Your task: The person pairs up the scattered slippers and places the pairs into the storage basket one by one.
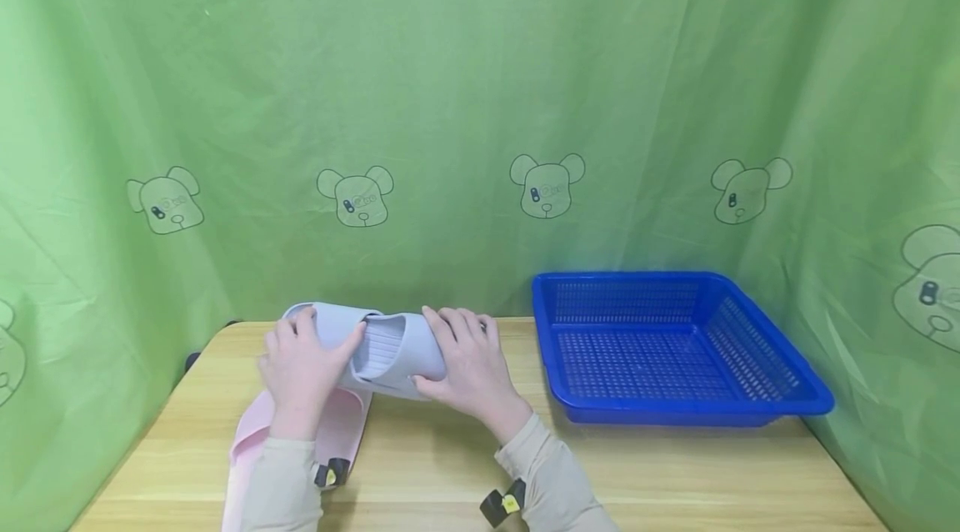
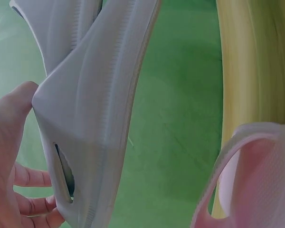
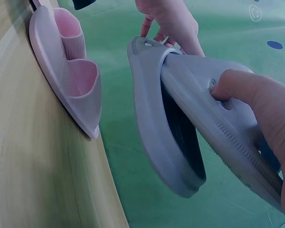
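Two pale blue-grey slippers are held up over the table's back left, overlapping, facing opposite ways. My left hand (image 1: 303, 367) grips the left slipper (image 1: 339, 325), thumb at the edge of its strap. With my right hand (image 1: 471, 367) I grip the right slipper (image 1: 424, 346); in the right wrist view my thumb presses by a hole in its strap. That view shows one slipper's end (image 3: 204, 102) tucked under the strap of the other slipper (image 3: 145, 109). Below my left forearm lies a pair of pink slippers (image 3: 47, 50), partly covered by the sleeve in the head view.
A blue plastic basket (image 1: 697, 409) with mesh walls stands at the back right of the wooden table (image 1: 442, 465). Green curtains (image 1: 465, 98) printed with bear heads hang close behind the table and along both sides.
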`<state>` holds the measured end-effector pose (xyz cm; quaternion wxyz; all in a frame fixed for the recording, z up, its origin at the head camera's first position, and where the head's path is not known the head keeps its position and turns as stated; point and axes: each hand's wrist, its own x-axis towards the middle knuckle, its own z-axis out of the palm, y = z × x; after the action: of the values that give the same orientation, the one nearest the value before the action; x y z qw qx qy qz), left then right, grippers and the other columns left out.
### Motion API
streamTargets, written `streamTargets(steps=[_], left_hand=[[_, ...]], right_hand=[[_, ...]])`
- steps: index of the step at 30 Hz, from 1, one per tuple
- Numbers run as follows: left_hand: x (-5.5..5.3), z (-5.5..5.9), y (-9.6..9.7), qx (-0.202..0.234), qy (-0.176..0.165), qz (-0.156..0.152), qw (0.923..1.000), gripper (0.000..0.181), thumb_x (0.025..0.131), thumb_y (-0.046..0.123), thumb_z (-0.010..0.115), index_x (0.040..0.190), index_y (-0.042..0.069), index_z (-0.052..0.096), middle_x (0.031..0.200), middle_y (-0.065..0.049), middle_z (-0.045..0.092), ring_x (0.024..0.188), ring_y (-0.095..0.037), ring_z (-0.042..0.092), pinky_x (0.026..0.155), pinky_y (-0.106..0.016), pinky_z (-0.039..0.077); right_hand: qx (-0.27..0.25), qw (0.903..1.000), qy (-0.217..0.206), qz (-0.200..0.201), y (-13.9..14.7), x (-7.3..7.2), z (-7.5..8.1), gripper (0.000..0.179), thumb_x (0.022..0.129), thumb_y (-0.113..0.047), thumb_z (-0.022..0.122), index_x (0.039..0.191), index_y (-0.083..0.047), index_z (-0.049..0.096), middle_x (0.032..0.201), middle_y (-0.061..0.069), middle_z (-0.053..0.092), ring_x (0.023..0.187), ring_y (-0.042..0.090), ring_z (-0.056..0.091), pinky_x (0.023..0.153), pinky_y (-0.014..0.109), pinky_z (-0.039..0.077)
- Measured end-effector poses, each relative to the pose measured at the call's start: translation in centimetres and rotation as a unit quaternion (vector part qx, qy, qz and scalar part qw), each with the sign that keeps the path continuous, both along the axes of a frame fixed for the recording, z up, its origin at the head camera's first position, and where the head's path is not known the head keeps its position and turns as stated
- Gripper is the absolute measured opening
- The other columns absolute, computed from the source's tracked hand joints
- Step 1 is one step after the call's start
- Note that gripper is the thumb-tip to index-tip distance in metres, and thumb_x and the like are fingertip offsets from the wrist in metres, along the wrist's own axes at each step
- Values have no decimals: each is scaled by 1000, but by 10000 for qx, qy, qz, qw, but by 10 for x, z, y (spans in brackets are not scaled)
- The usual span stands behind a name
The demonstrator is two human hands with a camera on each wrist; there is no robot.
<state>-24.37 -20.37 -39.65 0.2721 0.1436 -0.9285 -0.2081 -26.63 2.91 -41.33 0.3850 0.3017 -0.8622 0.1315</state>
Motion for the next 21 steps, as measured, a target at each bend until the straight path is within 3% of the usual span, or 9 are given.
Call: streamTargets(steps=[9, 21], left_hand=[[-1, -1, 2, 67, -62, -58, 9999, 91, 79, 74, 58, 137, 4, 46, 129, -25, 49, 115, -43, 45, 87, -61, 42], [2, 1, 3, 24, 157, -73, 9998, 89, 79, 71, 61, 134, 3, 49, 126, -26, 52, 113, -43, 47, 85, -60, 44]], right_hand=[[70, 9999, -98, -15, 0, 2, 1, 89, 64, -57, 76, 140, -16, 51, 122, 4, 61, 112, 23, 55, 92, 44, 44], [25, 10000, 60, 18, 0, 1, 0, 89, 64, -57, 76, 139, -17, 51, 120, 4, 61, 111, 23, 55, 93, 44, 44]])
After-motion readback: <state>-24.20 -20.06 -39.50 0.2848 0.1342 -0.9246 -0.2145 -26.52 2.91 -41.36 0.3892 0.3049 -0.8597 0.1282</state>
